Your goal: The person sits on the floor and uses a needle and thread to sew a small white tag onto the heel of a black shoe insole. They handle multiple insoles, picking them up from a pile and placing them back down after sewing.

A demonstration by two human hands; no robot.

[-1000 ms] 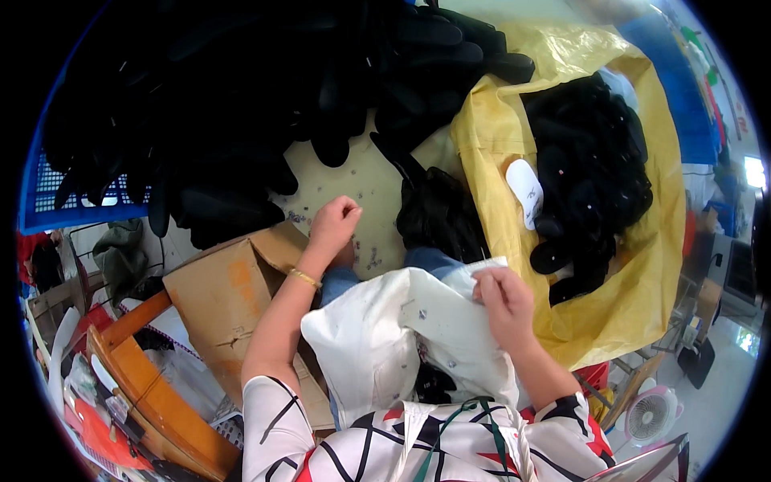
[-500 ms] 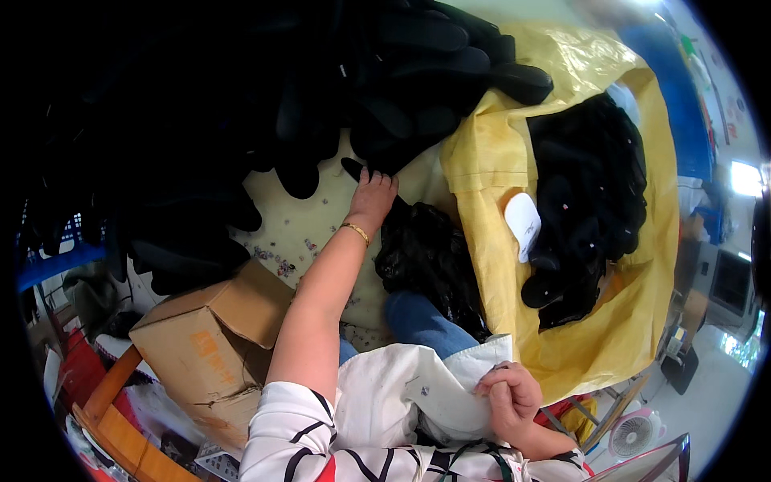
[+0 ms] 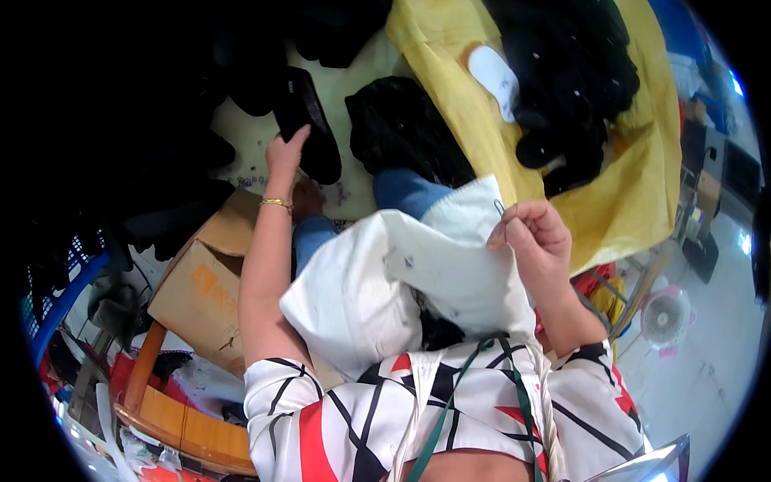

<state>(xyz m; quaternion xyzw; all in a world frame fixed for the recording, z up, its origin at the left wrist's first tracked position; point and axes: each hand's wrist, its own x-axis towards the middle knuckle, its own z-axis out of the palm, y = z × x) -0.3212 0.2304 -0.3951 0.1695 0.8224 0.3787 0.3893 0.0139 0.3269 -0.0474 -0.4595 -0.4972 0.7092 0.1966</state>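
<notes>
My left hand (image 3: 287, 157) grips the near part of a black flat shoe (image 3: 309, 120), thumb on top, and holds it over the pale cloth. A small pale label shows at the shoe's far end. At the right, my right hand (image 3: 536, 233) is closed in a pinch above the white apron (image 3: 345, 281) on my lap. From its fingertips sticks a small thin metal loop (image 3: 499, 207), perhaps a pin; its lower part is hidden. Beside my knee lies a crumpled black plastic bag (image 3: 405, 132).
Dark shoes (image 3: 337, 32) are heaped at the far left and back. A yellow sack (image 3: 618, 217) on the right holds more black shoes and a white sole-shaped piece (image 3: 491, 76). A cardboard box (image 3: 201, 281), a wooden chair arm (image 3: 181, 426) and a blue basket (image 3: 68, 297) stand left.
My left hand has drawn a black shoe from the heap and brought it nearer and leftward. My right hand has risen, showing the metal loop. The view has tilted down.
</notes>
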